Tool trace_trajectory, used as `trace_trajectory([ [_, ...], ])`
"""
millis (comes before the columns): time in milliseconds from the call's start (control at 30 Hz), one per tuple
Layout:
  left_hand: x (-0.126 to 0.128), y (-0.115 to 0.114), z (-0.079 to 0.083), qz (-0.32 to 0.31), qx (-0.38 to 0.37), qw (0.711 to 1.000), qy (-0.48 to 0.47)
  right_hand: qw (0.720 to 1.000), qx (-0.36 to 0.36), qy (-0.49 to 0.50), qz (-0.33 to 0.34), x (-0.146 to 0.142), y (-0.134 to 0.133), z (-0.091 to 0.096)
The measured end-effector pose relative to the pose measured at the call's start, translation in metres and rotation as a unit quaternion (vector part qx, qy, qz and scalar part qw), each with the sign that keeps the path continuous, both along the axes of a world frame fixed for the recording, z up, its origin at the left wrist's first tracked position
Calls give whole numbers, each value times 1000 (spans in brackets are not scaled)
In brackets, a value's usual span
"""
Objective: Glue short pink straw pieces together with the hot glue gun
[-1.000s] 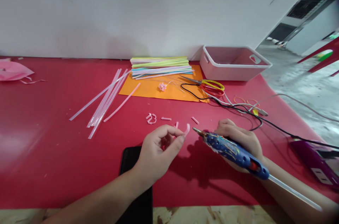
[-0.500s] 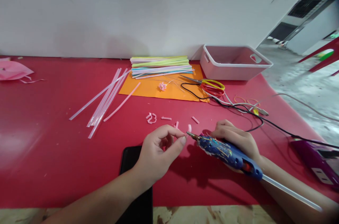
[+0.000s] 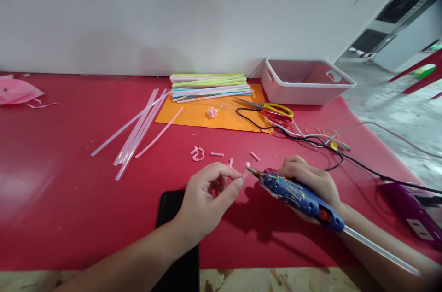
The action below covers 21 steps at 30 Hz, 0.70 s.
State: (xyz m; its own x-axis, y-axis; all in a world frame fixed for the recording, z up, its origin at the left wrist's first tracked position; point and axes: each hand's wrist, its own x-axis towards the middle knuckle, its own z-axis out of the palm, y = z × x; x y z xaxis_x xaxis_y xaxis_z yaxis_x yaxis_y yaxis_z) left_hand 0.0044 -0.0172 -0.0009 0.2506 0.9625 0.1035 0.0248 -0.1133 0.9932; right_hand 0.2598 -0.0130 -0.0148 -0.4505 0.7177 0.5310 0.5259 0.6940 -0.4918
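Observation:
My left hand (image 3: 209,200) is closed, thumb and forefinger pinching a small pink strip (image 3: 246,172). In my right hand (image 3: 311,181) is a blue glue gun (image 3: 293,195), smeared with dried glue, a clear glue stick (image 3: 380,250) sticking out of its back. The metal nozzle (image 3: 253,172) is at the strip, close to my left fingertips; whether it touches cannot be made out. Beyond my hands lie short pink cut pieces (image 3: 198,154) on the red table (image 3: 86,218). A small pink flower-like cluster (image 3: 212,112) rests on an orange envelope (image 3: 193,119).
Coloured straw-like sticks (image 3: 210,87) lie at the back, beside scissors (image 3: 276,112) and a pink basket (image 3: 307,91). Clear glue sticks (image 3: 136,140) are at left. Cables (image 3: 311,140) cross the right side towards a purple power box (image 3: 410,213). A black phone (image 3: 172,204) sits under my left arm.
The glue gun's nozzle has shifted slightly right and up, away from my left fingertips along the pink strip. My left hand stays almost still.

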Motion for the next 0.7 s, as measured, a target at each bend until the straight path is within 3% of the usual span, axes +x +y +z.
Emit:
trace_trajectory([
  [700, 2, 2, 7, -50, -71, 994, -66, 1000, -11, 3, 1, 1, 0, 0],
])
